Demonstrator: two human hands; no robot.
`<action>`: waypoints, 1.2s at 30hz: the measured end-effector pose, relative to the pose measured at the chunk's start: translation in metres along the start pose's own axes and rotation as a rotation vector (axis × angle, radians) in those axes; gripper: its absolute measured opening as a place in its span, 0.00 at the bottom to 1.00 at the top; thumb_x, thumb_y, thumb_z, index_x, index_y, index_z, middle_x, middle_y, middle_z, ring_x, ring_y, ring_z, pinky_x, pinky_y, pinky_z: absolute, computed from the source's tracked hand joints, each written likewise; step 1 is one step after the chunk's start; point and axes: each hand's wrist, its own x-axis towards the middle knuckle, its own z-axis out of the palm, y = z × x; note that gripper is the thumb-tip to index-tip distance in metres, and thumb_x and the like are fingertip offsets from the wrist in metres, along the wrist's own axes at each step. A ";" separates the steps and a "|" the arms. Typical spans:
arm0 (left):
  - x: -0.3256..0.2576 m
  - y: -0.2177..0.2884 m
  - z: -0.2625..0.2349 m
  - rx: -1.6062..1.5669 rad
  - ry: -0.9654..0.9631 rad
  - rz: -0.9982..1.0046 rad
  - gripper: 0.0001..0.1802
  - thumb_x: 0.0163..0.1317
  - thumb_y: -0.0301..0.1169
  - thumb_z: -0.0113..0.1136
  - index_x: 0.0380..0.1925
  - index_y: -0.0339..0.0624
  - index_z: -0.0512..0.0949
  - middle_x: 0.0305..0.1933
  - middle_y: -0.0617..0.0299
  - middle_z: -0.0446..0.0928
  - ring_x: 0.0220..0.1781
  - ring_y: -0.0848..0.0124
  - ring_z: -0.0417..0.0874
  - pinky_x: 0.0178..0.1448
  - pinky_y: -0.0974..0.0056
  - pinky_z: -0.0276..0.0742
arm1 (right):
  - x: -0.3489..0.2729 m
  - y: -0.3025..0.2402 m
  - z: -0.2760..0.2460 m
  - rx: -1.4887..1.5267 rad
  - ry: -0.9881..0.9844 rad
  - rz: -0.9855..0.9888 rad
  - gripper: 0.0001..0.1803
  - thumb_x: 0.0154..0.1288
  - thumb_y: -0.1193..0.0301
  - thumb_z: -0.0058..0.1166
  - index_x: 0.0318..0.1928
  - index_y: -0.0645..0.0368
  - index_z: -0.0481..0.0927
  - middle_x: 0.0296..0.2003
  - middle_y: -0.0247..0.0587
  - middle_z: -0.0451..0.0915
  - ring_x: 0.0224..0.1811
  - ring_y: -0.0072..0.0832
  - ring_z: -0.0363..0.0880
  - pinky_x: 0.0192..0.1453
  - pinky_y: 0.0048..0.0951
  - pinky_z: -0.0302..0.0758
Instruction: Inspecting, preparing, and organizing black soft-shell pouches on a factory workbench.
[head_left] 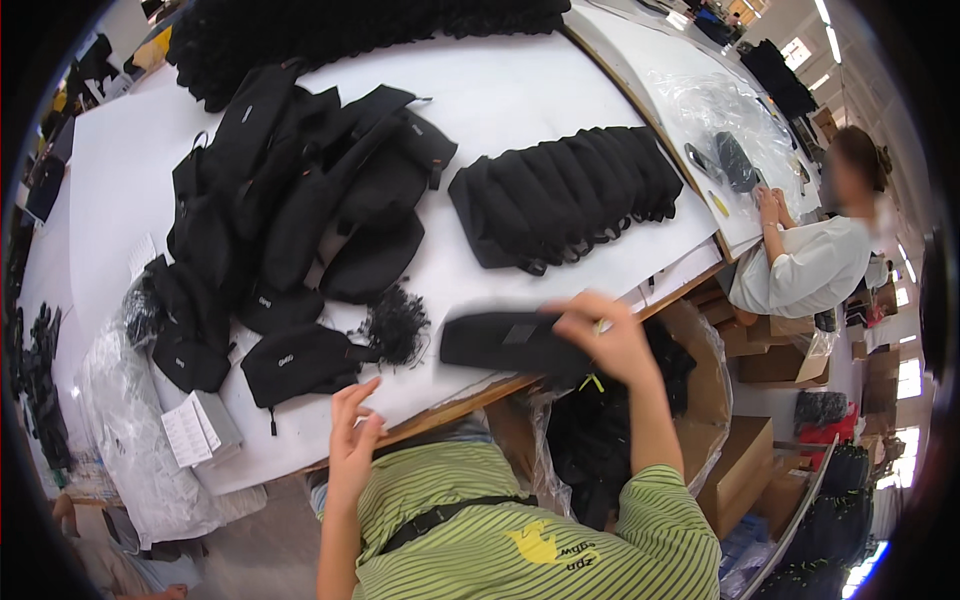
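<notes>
My right hand (pixel 608 340) grips a long black fabric pouch (pixel 490 342) by its right end, over the table's front edge; the pouch is slightly blurred. My left hand (pixel 354 432) is raised at the front edge with its fingers apart and nothing in them. Nearest to it lies a black zip pouch (pixel 300 366) with a pull tab hanging toward me. Behind that pouch is a tangled clump of black cords or threads (pixel 396 326). A loose heap of similar black pouches (pixel 285 190) spreads over the left of the table.
A row of black pouches (pixel 570 195) lies at the right of the white table (pixel 480 110). Clear plastic wrap (pixel 130 430) and a stack of white cards (pixel 200 428) are at left. Below right stands an open carton (pixel 710 370) of black items. A co-worker (pixel 815 250) works at another table.
</notes>
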 end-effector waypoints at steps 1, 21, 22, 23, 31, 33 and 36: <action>0.001 -0.001 -0.003 -0.037 -0.011 -0.042 0.18 0.66 0.26 0.51 0.56 0.39 0.73 0.56 0.61 0.64 0.39 0.79 0.70 0.41 0.74 0.72 | 0.005 0.015 -0.030 -0.035 0.231 0.053 0.13 0.60 0.67 0.60 0.45 0.54 0.84 0.36 0.35 0.81 0.39 0.23 0.76 0.46 0.26 0.72; 0.031 0.016 0.027 -0.081 -0.327 -0.377 0.12 0.68 0.29 0.53 0.48 0.35 0.76 0.46 0.61 0.78 0.45 0.76 0.76 0.53 0.69 0.71 | 0.164 0.264 -0.219 -0.649 0.724 0.335 0.34 0.55 0.77 0.52 0.64 0.42 0.67 0.46 0.54 0.79 0.51 0.50 0.76 0.57 0.43 0.71; 0.049 0.025 0.041 -0.079 -0.384 -0.344 0.12 0.67 0.29 0.53 0.47 0.34 0.76 0.47 0.60 0.77 0.46 0.75 0.76 0.53 0.68 0.71 | 0.160 0.284 -0.232 -0.687 0.736 0.370 0.31 0.56 0.74 0.53 0.63 0.45 0.69 0.44 0.55 0.80 0.50 0.50 0.77 0.56 0.44 0.72; 0.072 0.029 0.056 0.002 -0.452 -0.256 0.14 0.66 0.31 0.55 0.48 0.34 0.75 0.51 0.58 0.75 0.49 0.73 0.76 0.55 0.67 0.71 | 0.157 0.299 -0.249 -0.660 0.628 0.510 0.32 0.54 0.60 0.58 0.61 0.51 0.72 0.53 0.56 0.75 0.55 0.50 0.74 0.60 0.42 0.69; 0.204 -0.005 0.176 -0.140 -0.035 -0.354 0.45 0.53 0.43 0.72 0.61 0.32 0.56 0.60 0.44 0.65 0.60 0.62 0.70 0.63 0.60 0.66 | 0.168 0.310 -0.228 0.251 0.777 0.508 0.54 0.52 0.39 0.59 0.69 0.62 0.57 0.66 0.49 0.60 0.68 0.41 0.59 0.69 0.29 0.57; 0.215 0.002 0.187 -0.101 0.017 -0.391 0.45 0.52 0.43 0.72 0.60 0.31 0.57 0.59 0.46 0.66 0.60 0.63 0.70 0.64 0.61 0.65 | 0.170 0.290 -0.212 0.390 0.594 0.263 0.41 0.59 0.49 0.60 0.64 0.66 0.65 0.58 0.45 0.71 0.61 0.32 0.68 0.64 0.26 0.62; 0.235 0.019 0.215 -0.016 0.069 -0.349 0.45 0.48 0.45 0.74 0.57 0.30 0.60 0.55 0.51 0.70 0.58 0.64 0.72 0.64 0.64 0.65 | 0.159 0.264 -0.196 0.450 0.520 0.284 0.36 0.57 0.63 0.65 0.62 0.63 0.64 0.55 0.43 0.73 0.57 0.30 0.71 0.61 0.28 0.66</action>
